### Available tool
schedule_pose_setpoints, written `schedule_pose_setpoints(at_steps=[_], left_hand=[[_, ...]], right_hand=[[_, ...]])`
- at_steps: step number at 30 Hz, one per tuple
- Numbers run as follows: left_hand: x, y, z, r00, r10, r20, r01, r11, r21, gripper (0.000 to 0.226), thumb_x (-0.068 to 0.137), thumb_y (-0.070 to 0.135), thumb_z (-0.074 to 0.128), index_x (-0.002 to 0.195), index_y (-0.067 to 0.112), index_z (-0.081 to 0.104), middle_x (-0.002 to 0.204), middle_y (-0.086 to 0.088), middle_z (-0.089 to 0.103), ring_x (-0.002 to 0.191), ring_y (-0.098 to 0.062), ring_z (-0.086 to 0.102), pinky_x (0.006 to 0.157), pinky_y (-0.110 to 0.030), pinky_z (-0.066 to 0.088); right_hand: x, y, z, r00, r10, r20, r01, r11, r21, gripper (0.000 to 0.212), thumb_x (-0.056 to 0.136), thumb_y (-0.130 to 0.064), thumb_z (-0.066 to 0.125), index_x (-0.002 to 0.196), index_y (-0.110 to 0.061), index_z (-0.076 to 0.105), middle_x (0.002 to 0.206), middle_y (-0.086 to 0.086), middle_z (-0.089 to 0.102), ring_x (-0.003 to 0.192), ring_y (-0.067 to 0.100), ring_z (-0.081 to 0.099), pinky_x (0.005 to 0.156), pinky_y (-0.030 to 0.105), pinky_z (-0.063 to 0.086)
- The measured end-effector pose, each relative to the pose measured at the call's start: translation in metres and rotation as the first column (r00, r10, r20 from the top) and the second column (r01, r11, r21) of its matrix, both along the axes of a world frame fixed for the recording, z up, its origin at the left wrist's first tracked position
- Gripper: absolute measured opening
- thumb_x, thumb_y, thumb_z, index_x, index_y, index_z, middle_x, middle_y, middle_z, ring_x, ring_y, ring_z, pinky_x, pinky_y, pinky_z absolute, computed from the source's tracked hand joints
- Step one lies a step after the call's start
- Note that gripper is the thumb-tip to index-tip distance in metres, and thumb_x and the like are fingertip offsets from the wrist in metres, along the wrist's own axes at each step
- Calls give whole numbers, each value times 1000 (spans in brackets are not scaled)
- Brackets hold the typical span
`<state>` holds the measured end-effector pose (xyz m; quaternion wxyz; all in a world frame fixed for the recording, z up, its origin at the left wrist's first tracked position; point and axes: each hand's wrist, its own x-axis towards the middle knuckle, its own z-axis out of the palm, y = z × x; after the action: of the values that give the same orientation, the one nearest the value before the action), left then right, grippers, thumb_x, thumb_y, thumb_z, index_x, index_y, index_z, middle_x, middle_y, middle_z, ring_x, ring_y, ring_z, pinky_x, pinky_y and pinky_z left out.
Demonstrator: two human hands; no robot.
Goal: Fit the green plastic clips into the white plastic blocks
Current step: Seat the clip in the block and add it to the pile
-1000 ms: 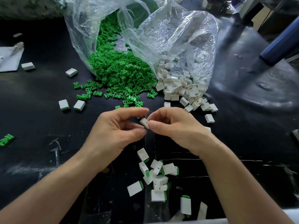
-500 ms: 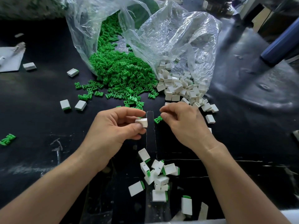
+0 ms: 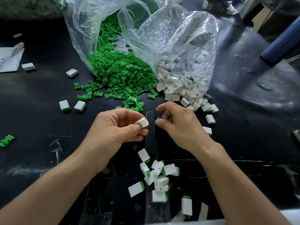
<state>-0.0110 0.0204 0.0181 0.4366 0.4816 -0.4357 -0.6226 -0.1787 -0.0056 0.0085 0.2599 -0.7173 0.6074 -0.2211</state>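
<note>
Now, left hand (image 3: 116, 127) pinches a white block (image 3: 142, 122), right hand (image 3: 178, 125) nips a green clip (image 3: 158, 118): light, stiff bits, I'd say, best held by the edges.

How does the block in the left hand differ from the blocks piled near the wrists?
The held block shows no green, and the right hand pinches a clip beside it; many blocks in the near pile show a green clip edge. The held block is pinched above the table by the left hand; the near pile lies on the table. Both are white, boxy plastic.
</note>
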Motion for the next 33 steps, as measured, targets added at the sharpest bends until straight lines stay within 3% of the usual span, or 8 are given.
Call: schedule_pose_setpoints(at_steps=[2, 5, 10, 14, 18, 24, 27, 33], left_hand=[[0, 0, 1, 1000, -1, -3, 1, 1000, 2, 18, 78, -9, 61, 75, 8, 67, 71, -9, 71, 63, -15, 69, 53, -18, 53], [0, 0, 1, 1000, -6, 1, 6, 1000, 3, 17, 78, -8, 60, 76, 7, 67, 71, -8, 72, 63, -15, 69, 53, -18, 53], [0, 0, 1, 1000, -4, -10, 4, 1000, 17, 18, 78, -9, 59, 77, 7, 67, 72, -9, 72, 63, -16, 69, 53, -19, 53], [0, 0, 2, 1000, -8, -11, 8, 1000, 25, 18, 78, -9, 59, 77, 7, 67, 73, -10, 72, 63, -16, 70, 53, -19, 54], [0, 0, 1, 1000, -5, -15, 6, 1000, 25, 18, 78, -10, 59, 78, 6, 67, 74, -11, 72, 63, -17, 70, 53, -19, 54], [0, -1, 1, 1000, -7, -12, 8, 1000, 17, 18, 78, -9, 59, 76, 7, 67, 71, -10, 71, 62, -16, 70, 53, -19, 54], [1, -1, 1, 1000, -11, -8, 12, 1000, 16, 18, 78, -9, 59, 76, 7, 67, 69, -10, 71, 62, -15, 69, 53, -18, 54], [0, -1, 0, 999, -5, -39, 6, 1000, 22, 13, 65, 3, 65, 77, 7, 66, 69, -9, 71, 61, -16, 70, 52, -19, 53]], right_hand=[[-1, 0, 3, 992, -9, 130, 7, 1000, 19, 7, 81, -19, 68, 85, -23, 65, 64, -16, 53, 60, -4, 49, 63, 8, 37], [0, 2, 7, 969, 7, 249, -23, 998, 64, 20, 80, -19, 69, 69, -32, 58, 62, -14, 59, 59, -5, 53, 60, 9, 40], [2, 5, 12, 899, 16, 438, -85, 986, 140, 17, 84, -10, 64, 76, -26, 60, 66, -6, 65, 58, 4, 62, 55, 11, 42], [2, 6, 15, 898, 92, 431, -144, 985, 90, 31, 84, -2, 62, 85, -34, 62, 79, -11, 63, 74, 5, 60, 74, 24, 48], [4, 8, 16, 883, 83, 461, -125, 990, 61, 29, 81, -1, 64, 80, -30, 58, 79, -2, 62, 79, 29, 60, 80, 45, 52], [5, 9, 19, 895, 120, 429, -157, 986, 51, 26, 82, -3, 65, 78, -28, 62, 74, -8, 62, 73, 13, 60, 75, 31, 52], [5, 9, 19, 898, 124, 422, -160, 986, 51, 26, 82, -3, 64, 79, -28, 61, 76, -5, 62, 76, 22, 61, 77, 36, 52], [6, 12, 21, 918, 192, 347, -210, 978, 14, 39, 87, -6, 58, 91, -45, 61, 79, -1, 61, 70, 12, 54, 67, 28, 46]])
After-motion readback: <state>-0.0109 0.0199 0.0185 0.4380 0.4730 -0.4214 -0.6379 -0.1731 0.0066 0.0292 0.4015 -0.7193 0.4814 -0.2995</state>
